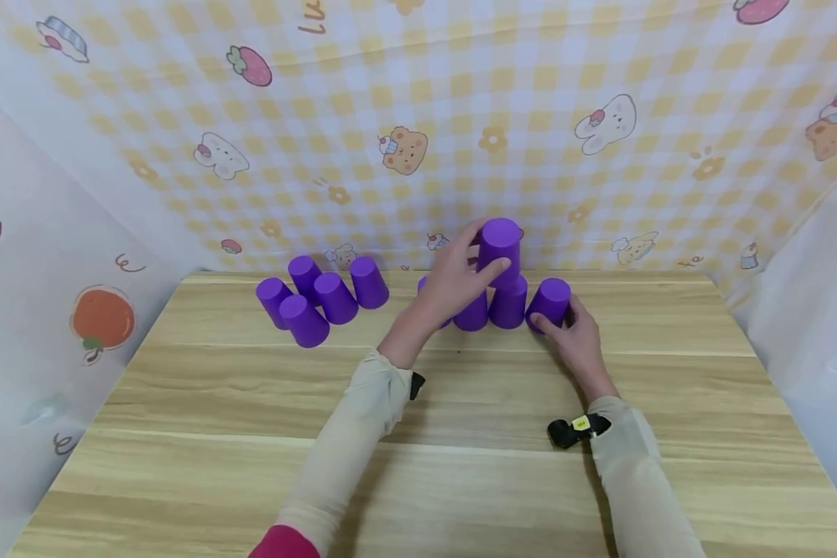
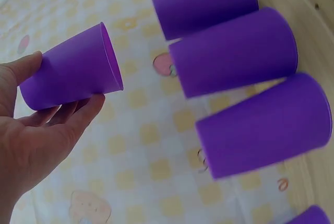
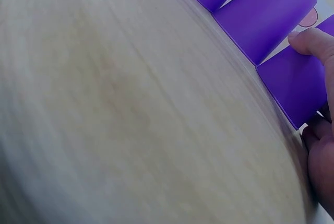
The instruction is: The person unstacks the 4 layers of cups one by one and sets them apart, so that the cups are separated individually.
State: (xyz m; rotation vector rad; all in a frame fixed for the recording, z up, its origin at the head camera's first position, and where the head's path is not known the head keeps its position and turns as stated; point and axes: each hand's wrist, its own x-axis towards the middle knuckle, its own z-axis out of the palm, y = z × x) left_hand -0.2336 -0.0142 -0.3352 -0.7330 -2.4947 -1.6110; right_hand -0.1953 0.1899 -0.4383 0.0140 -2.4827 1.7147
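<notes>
My left hand (image 1: 449,283) holds a purple plastic cup (image 1: 500,246) upside down, raised over a row of matching cups. Fingers and thumb wrap its sides in the left wrist view, where the cup (image 2: 70,70) hangs apart from the row. The right hand (image 1: 580,341) grips the rightmost cup (image 1: 549,301) of that row, which stands mouth down on the table. In the right wrist view its thumb lies on this cup (image 3: 295,85), which touches the neighbouring cup (image 3: 266,18). The left forearm partly hides the row's leftmost cup (image 1: 421,287).
Several more purple cups (image 1: 335,298) stand upside down in a cluster at the back left of the wooden table (image 1: 474,480). A checked cloth (image 1: 307,155) hangs directly behind the table's back edge. White sheets (image 1: 35,271) close in the sides.
</notes>
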